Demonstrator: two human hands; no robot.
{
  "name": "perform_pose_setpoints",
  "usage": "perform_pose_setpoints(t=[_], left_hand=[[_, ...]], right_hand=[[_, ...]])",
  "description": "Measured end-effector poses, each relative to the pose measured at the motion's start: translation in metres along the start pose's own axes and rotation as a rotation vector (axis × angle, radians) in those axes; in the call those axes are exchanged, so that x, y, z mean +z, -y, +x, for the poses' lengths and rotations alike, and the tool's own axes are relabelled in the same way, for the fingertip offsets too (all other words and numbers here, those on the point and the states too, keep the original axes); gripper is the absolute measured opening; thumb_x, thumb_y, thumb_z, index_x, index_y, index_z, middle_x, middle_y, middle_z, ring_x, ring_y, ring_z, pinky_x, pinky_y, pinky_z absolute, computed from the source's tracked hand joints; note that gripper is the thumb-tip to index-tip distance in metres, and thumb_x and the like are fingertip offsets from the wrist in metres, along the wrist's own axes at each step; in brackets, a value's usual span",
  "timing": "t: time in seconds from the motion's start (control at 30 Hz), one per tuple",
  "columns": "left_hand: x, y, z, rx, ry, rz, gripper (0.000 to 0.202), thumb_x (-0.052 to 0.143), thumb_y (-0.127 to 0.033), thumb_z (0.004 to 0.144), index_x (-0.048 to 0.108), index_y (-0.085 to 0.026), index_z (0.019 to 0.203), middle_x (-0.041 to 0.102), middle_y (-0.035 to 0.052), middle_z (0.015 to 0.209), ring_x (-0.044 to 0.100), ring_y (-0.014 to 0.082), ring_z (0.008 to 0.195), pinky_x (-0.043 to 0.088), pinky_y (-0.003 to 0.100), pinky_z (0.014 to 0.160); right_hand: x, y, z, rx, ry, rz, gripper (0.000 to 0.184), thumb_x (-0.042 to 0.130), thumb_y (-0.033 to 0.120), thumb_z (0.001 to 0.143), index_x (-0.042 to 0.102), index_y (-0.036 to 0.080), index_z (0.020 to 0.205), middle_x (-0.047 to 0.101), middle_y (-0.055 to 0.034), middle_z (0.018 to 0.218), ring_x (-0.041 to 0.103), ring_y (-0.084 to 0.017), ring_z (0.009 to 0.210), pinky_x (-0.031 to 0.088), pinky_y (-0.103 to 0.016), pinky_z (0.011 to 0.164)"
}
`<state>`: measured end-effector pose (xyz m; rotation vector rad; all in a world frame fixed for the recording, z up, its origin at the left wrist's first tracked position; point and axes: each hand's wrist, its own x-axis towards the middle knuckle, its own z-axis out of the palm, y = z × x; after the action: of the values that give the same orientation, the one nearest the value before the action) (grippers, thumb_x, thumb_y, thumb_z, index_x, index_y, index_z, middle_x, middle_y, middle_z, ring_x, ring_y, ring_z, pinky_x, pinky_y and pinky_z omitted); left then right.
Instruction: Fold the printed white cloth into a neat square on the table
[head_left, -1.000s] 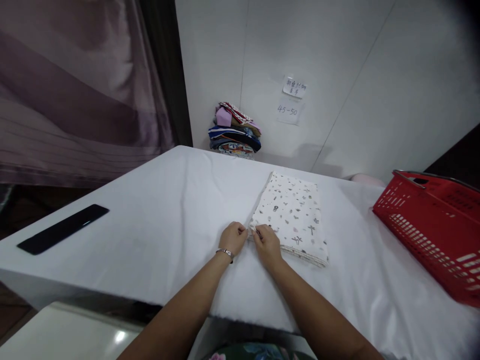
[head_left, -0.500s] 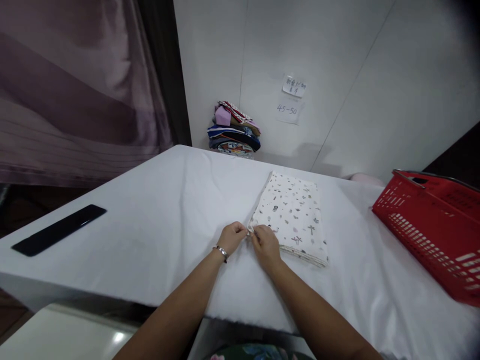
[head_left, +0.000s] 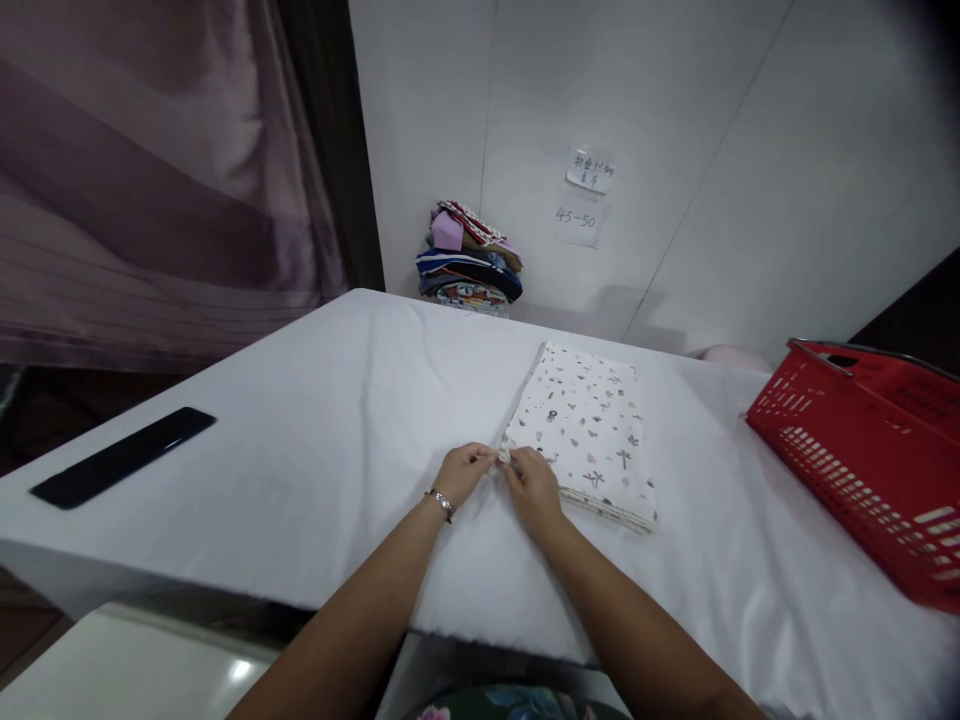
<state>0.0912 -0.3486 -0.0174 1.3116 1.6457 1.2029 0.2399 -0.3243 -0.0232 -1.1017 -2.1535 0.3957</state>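
Observation:
A folded white cloth (head_left: 585, 420) with small printed plants and figures lies flat on the white-covered table (head_left: 300, 450), several layers thick. At its near left corner, my left hand (head_left: 466, 470) pinches the edge of the fabric between thumb and fingertips. My right hand (head_left: 534, 488) is closed on the same corner, just right of the left, with the thumb lifting a bit of the fabric. The fingertips of both hands almost meet there. A silvery bracelet (head_left: 442, 503) circles the left wrist.
To the right stands a red plastic basket (head_left: 862, 460). A long black flat object (head_left: 124, 458) lies at the table's left edge. Behind, a pile of folded fabrics (head_left: 470, 260) rests by the wall, under paper notes (head_left: 581, 215). A mauve curtain (head_left: 150, 180) hangs left.
The pinched corner of the cloth is turned up slightly more between my fingertips. Both hands stay almost in place, and the cloth has not shifted.

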Motion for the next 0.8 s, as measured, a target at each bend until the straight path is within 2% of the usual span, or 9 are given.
perform_pose_setpoints(t=[0.1, 0.2, 0.3, 0.37, 0.43, 0.5, 0.63, 0.7, 0.8], left_hand=[[-0.002, -0.004, -0.004, 0.054, -0.121, 0.323, 0.021, 0.05, -0.035, 0.074, 0.064, -0.019, 0.072, 0.062, 0.0013, 0.082, 0.055, 0.0122, 0.07, 0.041, 0.024, 0.065], [0.003, -0.009, -0.009, 0.038, -0.129, 0.622, 0.031, 0.046, -0.042, 0.08, 0.063, -0.019, 0.068, 0.06, 0.0035, 0.084, 0.055, 0.0155, 0.079, 0.04, 0.025, 0.064], [0.011, -0.013, -0.012, 0.069, -0.111, 0.748, 0.027, 0.047, -0.039, 0.079, 0.061, -0.019, 0.068, 0.059, 0.0052, 0.084, 0.054, 0.0186, 0.086, 0.039, 0.027, 0.066], [0.015, -0.014, -0.012, 0.098, -0.112, 0.758, 0.019, 0.05, -0.033, 0.077, 0.059, -0.019, 0.067, 0.059, 0.005, 0.081, 0.054, 0.0187, 0.083, 0.039, 0.028, 0.068], [0.017, -0.013, -0.01, 0.099, -0.112, 0.695, 0.012, 0.052, -0.028, 0.074, 0.056, -0.019, 0.067, 0.059, 0.0029, 0.074, 0.054, 0.0171, 0.076, 0.039, 0.028, 0.066], [0.017, -0.012, -0.007, 0.055, -0.111, 0.541, 0.01, 0.052, -0.026, 0.072, 0.052, -0.019, 0.064, 0.057, -0.0004, 0.065, 0.054, 0.0144, 0.066, 0.04, 0.026, 0.063], [0.018, -0.009, -0.001, -0.148, -0.091, 0.029, 0.014, 0.054, -0.026, 0.07, 0.045, -0.019, 0.062, 0.051, -0.0053, 0.054, 0.053, 0.0103, 0.052, 0.043, 0.022, 0.052], [0.019, -0.006, 0.0, -0.206, -0.079, -0.177, 0.013, 0.056, -0.022, 0.068, 0.044, -0.02, 0.065, 0.051, -0.0065, 0.053, 0.053, 0.0094, 0.05, 0.045, 0.021, 0.05], [0.018, -0.003, 0.0, -0.215, -0.077, -0.326, 0.016, 0.059, -0.02, 0.066, 0.047, -0.019, 0.076, 0.053, -0.0068, 0.054, 0.055, 0.0094, 0.049, 0.048, 0.022, 0.05]], right_hand=[[-0.001, -0.001, 0.0, 0.036, -0.026, 0.057, 0.011, 0.045, 0.022, 0.085, 0.056, 0.021, 0.086, 0.057, -0.0016, 0.082, 0.05, -0.016, 0.079, 0.037, -0.027, 0.071], [-0.002, -0.001, 0.0, 0.027, -0.033, 0.079, 0.011, 0.045, 0.023, 0.085, 0.056, 0.021, 0.087, 0.057, -0.0017, 0.082, 0.05, -0.016, 0.08, 0.038, -0.027, 0.072], [-0.002, 0.0, -0.001, 0.012, -0.03, 0.073, 0.012, 0.045, 0.022, 0.085, 0.056, 0.021, 0.087, 0.057, -0.0024, 0.083, 0.05, -0.017, 0.081, 0.038, -0.027, 0.073], [-0.003, 0.001, 0.0, 0.003, -0.025, 0.063, 0.013, 0.044, 0.022, 0.085, 0.057, 0.021, 0.087, 0.057, -0.0028, 0.084, 0.05, -0.017, 0.082, 0.038, -0.028, 0.075], [-0.005, 0.003, 0.0, -0.009, -0.017, 0.049, 0.015, 0.043, 0.022, 0.085, 0.057, 0.021, 0.088, 0.058, -0.0032, 0.085, 0.051, -0.017, 0.083, 0.039, -0.028, 0.075], [-0.008, 0.006, 0.0, -0.027, -0.012, 0.029, 0.016, 0.042, 0.021, 0.086, 0.057, 0.021, 0.089, 0.058, -0.0037, 0.087, 0.051, -0.017, 0.085, 0.039, -0.028, 0.076], [-0.011, 0.009, 0.001, -0.059, 0.009, -0.037, 0.016, 0.041, 0.021, 0.088, 0.057, 0.021, 0.092, 0.058, -0.0041, 0.091, 0.05, -0.017, 0.087, 0.038, -0.027, 0.076], [-0.01, 0.009, 0.001, -0.065, 0.027, -0.085, 0.016, 0.041, 0.021, 0.088, 0.057, 0.021, 0.092, 0.058, -0.0041, 0.09, 0.05, -0.017, 0.086, 0.038, -0.027, 0.075], [-0.006, 0.01, 0.001, -0.073, 0.053, -0.15, 0.017, 0.04, 0.021, 0.089, 0.057, 0.021, 0.092, 0.058, -0.0044, 0.089, 0.05, -0.017, 0.086, 0.037, -0.027, 0.075]])
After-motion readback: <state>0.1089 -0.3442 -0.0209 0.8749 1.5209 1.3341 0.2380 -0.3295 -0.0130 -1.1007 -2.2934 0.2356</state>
